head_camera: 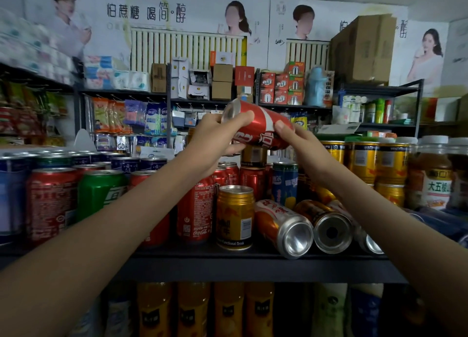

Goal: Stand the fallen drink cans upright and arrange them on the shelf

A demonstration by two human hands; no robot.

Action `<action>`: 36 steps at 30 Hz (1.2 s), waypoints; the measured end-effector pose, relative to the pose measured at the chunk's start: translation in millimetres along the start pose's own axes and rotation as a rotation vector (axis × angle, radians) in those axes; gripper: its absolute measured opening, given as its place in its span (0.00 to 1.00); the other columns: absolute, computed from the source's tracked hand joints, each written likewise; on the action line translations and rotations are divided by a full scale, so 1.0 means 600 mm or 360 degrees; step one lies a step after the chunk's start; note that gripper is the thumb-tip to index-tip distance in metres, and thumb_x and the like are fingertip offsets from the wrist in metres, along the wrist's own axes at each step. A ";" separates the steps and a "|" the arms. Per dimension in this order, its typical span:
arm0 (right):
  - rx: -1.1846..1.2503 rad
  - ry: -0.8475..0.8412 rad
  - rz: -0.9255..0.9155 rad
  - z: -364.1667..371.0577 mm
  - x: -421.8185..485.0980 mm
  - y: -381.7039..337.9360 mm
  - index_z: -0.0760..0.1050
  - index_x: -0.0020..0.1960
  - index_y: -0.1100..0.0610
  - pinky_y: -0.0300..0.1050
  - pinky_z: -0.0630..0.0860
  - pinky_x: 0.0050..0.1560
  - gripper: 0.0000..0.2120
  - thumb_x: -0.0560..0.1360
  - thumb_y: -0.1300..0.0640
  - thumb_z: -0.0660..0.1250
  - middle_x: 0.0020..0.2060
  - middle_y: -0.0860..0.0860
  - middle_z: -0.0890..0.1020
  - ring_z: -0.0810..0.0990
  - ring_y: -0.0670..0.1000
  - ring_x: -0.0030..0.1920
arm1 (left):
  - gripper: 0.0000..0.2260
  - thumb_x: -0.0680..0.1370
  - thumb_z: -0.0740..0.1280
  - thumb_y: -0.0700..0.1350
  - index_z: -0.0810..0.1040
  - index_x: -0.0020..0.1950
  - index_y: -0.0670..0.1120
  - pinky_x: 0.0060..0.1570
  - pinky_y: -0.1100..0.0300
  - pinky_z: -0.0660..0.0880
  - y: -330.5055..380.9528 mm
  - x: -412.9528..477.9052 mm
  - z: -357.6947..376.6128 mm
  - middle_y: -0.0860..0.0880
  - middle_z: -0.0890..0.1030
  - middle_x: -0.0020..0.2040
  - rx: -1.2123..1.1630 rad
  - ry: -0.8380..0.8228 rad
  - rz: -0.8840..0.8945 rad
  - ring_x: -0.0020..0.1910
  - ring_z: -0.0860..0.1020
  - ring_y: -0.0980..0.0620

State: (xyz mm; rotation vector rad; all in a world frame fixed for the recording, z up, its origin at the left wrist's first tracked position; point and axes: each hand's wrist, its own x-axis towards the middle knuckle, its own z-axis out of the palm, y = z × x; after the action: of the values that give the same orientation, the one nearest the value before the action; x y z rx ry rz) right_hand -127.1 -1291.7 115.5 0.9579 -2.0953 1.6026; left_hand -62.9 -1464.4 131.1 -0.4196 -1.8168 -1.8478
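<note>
A red cola can (255, 125) is held tilted in the air above the shelf, its silver end up and to the left. My left hand (215, 139) grips its left part and my right hand (301, 144) grips its right end. Below, on the dark shelf (253, 263), three cans lie on their sides with silver ends toward me: an orange can (283, 225), a dark gold can (326, 225) and a third can (367, 240) partly hidden by my right arm. A gold can (235, 217) and a red cola can (195, 210) stand upright to their left.
Upright red, green (101, 195) and blue cans fill the shelf's left side. Gold cans (364, 159) and jars (435, 172) stand at the right. Bottles (192, 309) line the shelf below. Packed racks stand behind.
</note>
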 end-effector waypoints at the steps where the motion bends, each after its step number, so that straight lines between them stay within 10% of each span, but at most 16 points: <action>1: 0.0130 -0.0030 -0.0009 0.000 -0.002 -0.007 0.68 0.66 0.55 0.49 0.69 0.65 0.30 0.70 0.38 0.65 0.57 0.51 0.78 0.76 0.49 0.58 | 0.22 0.75 0.70 0.47 0.71 0.65 0.39 0.52 0.53 0.79 0.001 -0.001 -0.002 0.44 0.79 0.56 -0.0062 -0.0042 -0.0004 0.55 0.79 0.50; 5: 0.0406 -0.0081 -0.0017 -0.004 0.002 -0.027 0.69 0.65 0.60 0.44 0.77 0.56 0.28 0.71 0.48 0.70 0.56 0.56 0.79 0.82 0.51 0.54 | 0.21 0.76 0.68 0.48 0.70 0.65 0.41 0.51 0.57 0.79 0.014 -0.004 -0.023 0.45 0.78 0.57 0.0027 -0.0264 -0.0064 0.54 0.79 0.52; 11: -0.0284 -0.0095 -0.0155 -0.002 0.008 -0.043 0.71 0.63 0.55 0.41 0.79 0.50 0.24 0.70 0.50 0.73 0.53 0.49 0.79 0.80 0.49 0.51 | 0.31 0.73 0.63 0.63 0.66 0.71 0.47 0.51 0.62 0.72 0.015 -0.025 -0.041 0.50 0.76 0.64 0.1910 -0.0217 0.0419 0.59 0.76 0.51; 20: -0.1047 -0.0340 -0.0294 0.026 0.026 -0.035 0.67 0.68 0.54 0.32 0.72 0.41 0.32 0.68 0.49 0.75 0.56 0.51 0.77 0.76 0.48 0.49 | 0.42 0.70 0.59 0.71 0.52 0.77 0.51 0.71 0.41 0.47 -0.011 -0.055 -0.033 0.47 0.63 0.74 0.2569 -0.0632 0.0278 0.72 0.62 0.48; 28: -0.1481 -0.0839 -0.0214 0.043 0.038 -0.016 0.66 0.70 0.55 0.44 0.72 0.57 0.33 0.70 0.46 0.73 0.61 0.52 0.76 0.76 0.52 0.57 | 0.31 0.72 0.50 0.73 0.78 0.57 0.53 0.67 0.33 0.33 -0.034 -0.047 -0.040 0.53 0.80 0.53 0.2631 -0.0699 0.0303 0.64 0.71 0.52; 33: -0.1664 -0.0953 -0.0258 0.055 0.044 0.009 0.65 0.72 0.53 0.55 0.59 0.70 0.32 0.72 0.45 0.70 0.63 0.51 0.76 0.72 0.53 0.63 | 0.27 0.76 0.52 0.67 0.79 0.58 0.51 0.71 0.43 0.55 -0.044 -0.053 -0.044 0.53 0.82 0.43 0.2557 -0.0732 0.0391 0.50 0.77 0.54; 36: -0.1839 -0.0951 -0.0236 0.056 0.047 0.012 0.62 0.73 0.50 0.63 0.40 0.73 0.32 0.73 0.42 0.67 0.65 0.49 0.75 0.68 0.53 0.68 | 0.27 0.76 0.52 0.66 0.78 0.59 0.50 0.51 0.57 0.73 -0.055 -0.058 -0.049 0.51 0.82 0.46 0.2555 -0.0637 0.0585 0.46 0.78 0.53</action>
State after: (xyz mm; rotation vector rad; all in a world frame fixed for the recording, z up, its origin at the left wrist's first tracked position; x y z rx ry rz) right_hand -147.5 -1331.3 117.5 1.1063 -2.6170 -0.1549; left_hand -48.9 -1489.4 82.7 -0.4049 -2.5487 0.2518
